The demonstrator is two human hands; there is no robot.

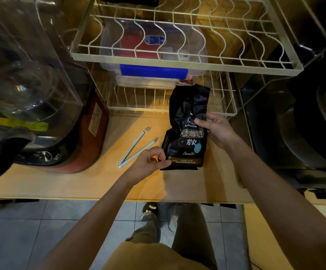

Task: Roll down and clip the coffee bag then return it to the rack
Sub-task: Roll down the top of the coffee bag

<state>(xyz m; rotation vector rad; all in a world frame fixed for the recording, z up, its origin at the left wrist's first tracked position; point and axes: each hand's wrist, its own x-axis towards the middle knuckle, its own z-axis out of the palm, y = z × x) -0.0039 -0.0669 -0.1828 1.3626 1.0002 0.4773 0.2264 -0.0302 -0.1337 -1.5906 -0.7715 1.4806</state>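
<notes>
While I look down over the wooden worktop, its front edge runs across just below my forearms, and open board lies left and in front of the coffee bag. The blender base crowds the left side, the wire rack overhangs the back, and a dark pan fills the right, cut off by the frame. The bag sits between my hands, long axis pointing away from me, its crumpled open top toward the rack's lower tier and its bottom seam nearest me. My left hand pinches the bottom left corner; my right hand grips the right edge at mid-height. The white bag clip lies splayed open in a V just left of the bag. The bag's small print is too fine to read.
</notes>
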